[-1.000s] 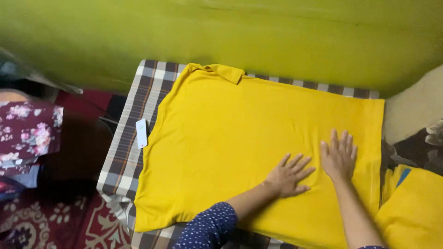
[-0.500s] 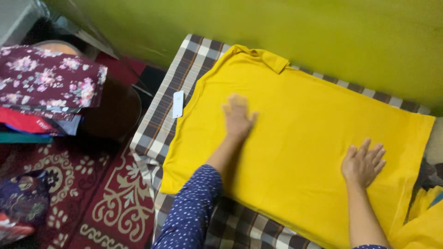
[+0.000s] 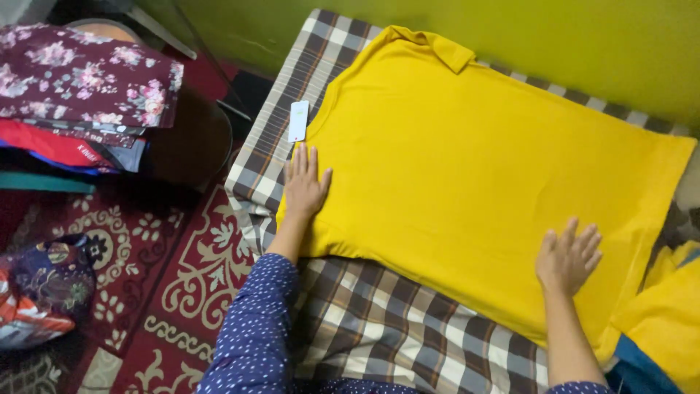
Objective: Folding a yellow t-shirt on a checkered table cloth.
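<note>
Pressing flat on a yellow T-shirt [image 3: 467, 153], both hands lie spread wide, palms down, holding nothing. Left hand [image 3: 304, 186]: fingers together and pointing away from the body, resting on the shirt's left edge just below the neckline, with the outer fingers partly over the checked cloth [image 3: 379, 321] beneath. Right hand [image 3: 568, 255]: fingers fanned, set on the shirt near its lower right corner. The two hands are well apart.

The T-shirt lies spread out, roughly rectangular, on the checked brown, white and grey cloth, which covers a low raised surface; what that surface is cannot be told. The shirt runs at a slant, its collar end at upper left and its far end at right. One folded flap [image 3: 437, 45] sits at the top edge. A white tag [image 3: 298, 120] lies on the checked cloth, just beside the neckline and just above the left hand.

Left sleeve [image 3: 251, 335]: dark blue with white dots. A green wall [image 3: 510, 36] stands behind the cloth.

At left, a stack of folded fabrics [image 3: 80, 102], floral maroon on top, red and blue below. On the floor, a red patterned rug [image 3: 182, 277]. At lower left, a dark printed bundle [image 3: 44, 292]. At far right, more yellow fabric [image 3: 660, 314], with a blue piece under it.
</note>
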